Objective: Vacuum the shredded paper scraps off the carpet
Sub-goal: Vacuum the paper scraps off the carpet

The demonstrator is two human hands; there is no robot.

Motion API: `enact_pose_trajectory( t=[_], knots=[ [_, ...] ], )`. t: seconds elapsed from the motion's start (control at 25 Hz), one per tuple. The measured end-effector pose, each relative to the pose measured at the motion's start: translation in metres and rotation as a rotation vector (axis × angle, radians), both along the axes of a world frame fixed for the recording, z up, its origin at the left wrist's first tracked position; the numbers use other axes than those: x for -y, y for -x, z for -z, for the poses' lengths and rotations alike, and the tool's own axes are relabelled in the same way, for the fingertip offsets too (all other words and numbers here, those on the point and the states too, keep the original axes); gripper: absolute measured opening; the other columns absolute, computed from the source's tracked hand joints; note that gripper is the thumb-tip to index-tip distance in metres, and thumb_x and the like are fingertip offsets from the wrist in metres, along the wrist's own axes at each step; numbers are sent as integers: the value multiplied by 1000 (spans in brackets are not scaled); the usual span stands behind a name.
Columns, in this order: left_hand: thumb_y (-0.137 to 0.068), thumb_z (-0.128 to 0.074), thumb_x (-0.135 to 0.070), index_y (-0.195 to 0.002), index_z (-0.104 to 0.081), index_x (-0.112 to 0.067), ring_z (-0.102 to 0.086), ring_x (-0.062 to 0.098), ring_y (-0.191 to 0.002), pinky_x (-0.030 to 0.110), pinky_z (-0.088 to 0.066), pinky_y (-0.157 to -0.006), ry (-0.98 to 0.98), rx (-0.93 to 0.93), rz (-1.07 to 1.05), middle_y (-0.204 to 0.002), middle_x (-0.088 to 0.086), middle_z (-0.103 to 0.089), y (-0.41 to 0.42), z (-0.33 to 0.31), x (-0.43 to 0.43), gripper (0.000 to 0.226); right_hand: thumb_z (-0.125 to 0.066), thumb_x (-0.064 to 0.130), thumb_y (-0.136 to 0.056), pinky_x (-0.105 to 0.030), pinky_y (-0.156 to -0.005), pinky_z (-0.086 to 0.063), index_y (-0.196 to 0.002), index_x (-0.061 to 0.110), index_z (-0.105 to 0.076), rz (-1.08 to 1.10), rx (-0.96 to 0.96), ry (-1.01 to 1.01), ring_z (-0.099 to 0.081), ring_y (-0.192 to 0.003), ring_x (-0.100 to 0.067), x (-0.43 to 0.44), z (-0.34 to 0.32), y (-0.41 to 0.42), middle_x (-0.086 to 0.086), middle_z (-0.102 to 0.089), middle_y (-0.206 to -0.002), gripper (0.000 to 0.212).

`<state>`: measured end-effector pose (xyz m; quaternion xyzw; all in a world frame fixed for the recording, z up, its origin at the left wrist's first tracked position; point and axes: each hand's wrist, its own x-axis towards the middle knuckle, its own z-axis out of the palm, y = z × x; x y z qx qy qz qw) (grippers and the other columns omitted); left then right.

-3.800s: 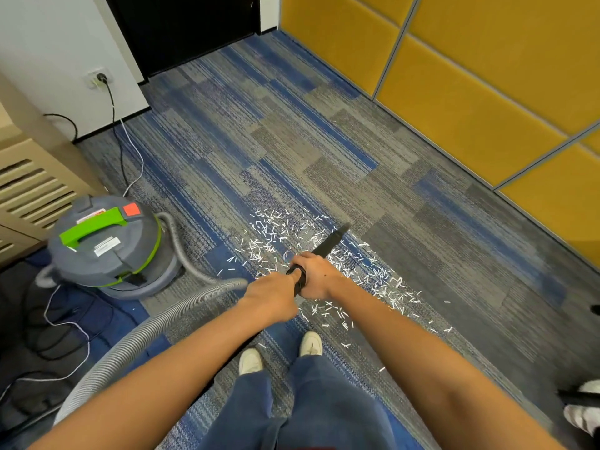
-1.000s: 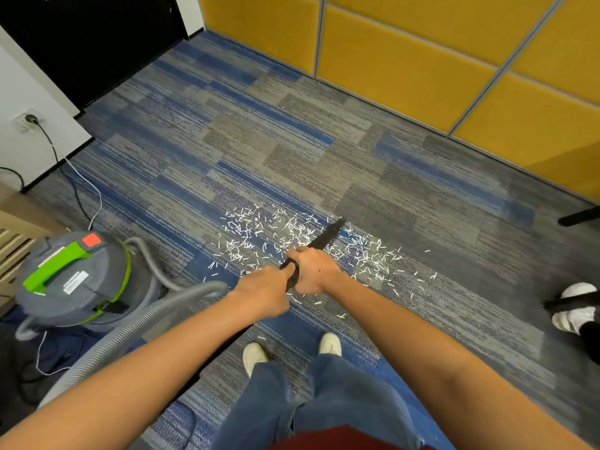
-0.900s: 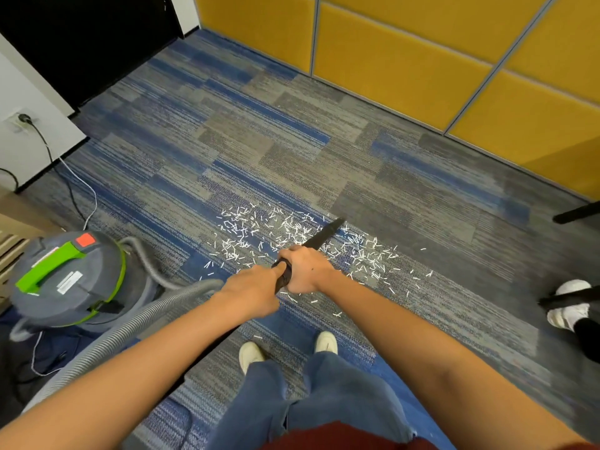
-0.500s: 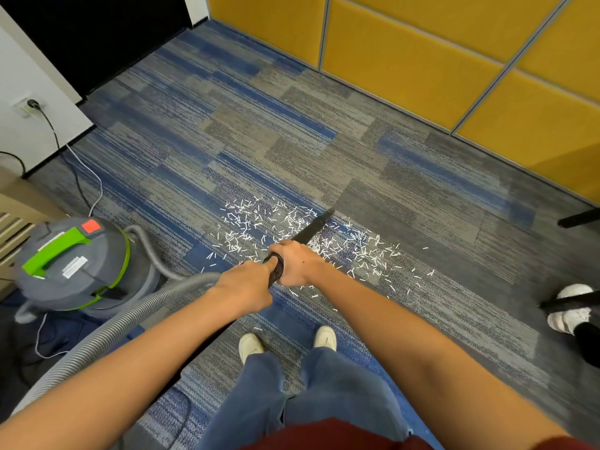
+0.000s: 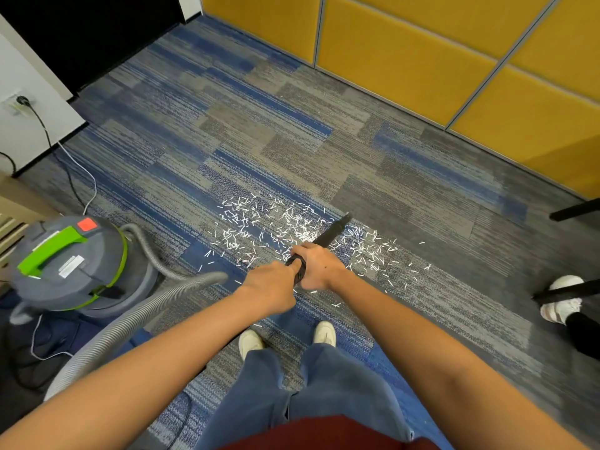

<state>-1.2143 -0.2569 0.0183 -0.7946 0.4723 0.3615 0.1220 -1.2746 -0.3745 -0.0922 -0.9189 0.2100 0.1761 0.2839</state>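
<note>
vacuum [image 5: 69,264]: grey canister, green handle, sitting by the carpet's [image 5: 292,141] left edge
hose [image 5: 130,323]: grey ribbed one, runs from the canister over to the hands
left hand [image 5: 271,287]: fingers wrapped round the hose end, right behind the other hand
right hand [image 5: 319,266]: curled round the nozzle's base
nozzle [image 5: 332,233]: black, tip angled down into the scraps
paper scraps [image 5: 292,228]: white bits strewn mid-carpet, either side of the nozzle
</note>
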Motion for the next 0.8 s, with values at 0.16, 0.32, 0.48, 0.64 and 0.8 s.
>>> enact_pose_trajectory(
  t=[0.16,0.32,0.48,0.64,0.8],
  knots=[
    [-91,-46,-11,-151,-15,-25,-56,30,-107,34,-45,-76,6,-13,17,-118,11,-53,3,0,3,69,-62,20,-74,-40,-83,-53,-104,18,-55,13,-15,-5,-57,-89,-25,2,0,6,-5,-52,-97,31],
    [-91,-46,-11,-150,-16,-25,-56,30,-105,34,-45,-75,-6,2,4,-114,11,-51,-2,-3,-7,68,-61,20,-76,-41,-82,-53,-105,16,-56,12,-8,-18,-56,-90,-27,-6,-1,-2,-8,-53,-98,30],
    [-91,-46,-12,-151,-13,-25,-56,30,-104,33,-45,-74,-24,36,41,-113,11,-53,-5,-5,-23,69,-63,27,-75,-41,-82,-53,-110,21,-53,-27,-9,-1,-57,-92,-28,-22,-1,-9,-5,-53,-99,37],
    [-91,-47,-11,-151,-12,-23,-57,31,-103,33,-42,-70,-31,32,90,-107,10,-51,-1,-7,-28,70,-63,28,-76,-39,-82,-52,-115,22,-51,-29,-29,50,-59,-91,-27,-28,-1,-2,-5,-53,-101,41],
    [-92,-46,-9,-151,-12,-22,-56,32,-106,33,-41,-70,-12,11,134,-116,13,-52,7,-6,-21,70,-62,30,-75,-39,-82,-52,-114,21,-53,6,-47,81,-59,-93,-28,-23,-2,15,-6,-55,-102,41]
  ],
)
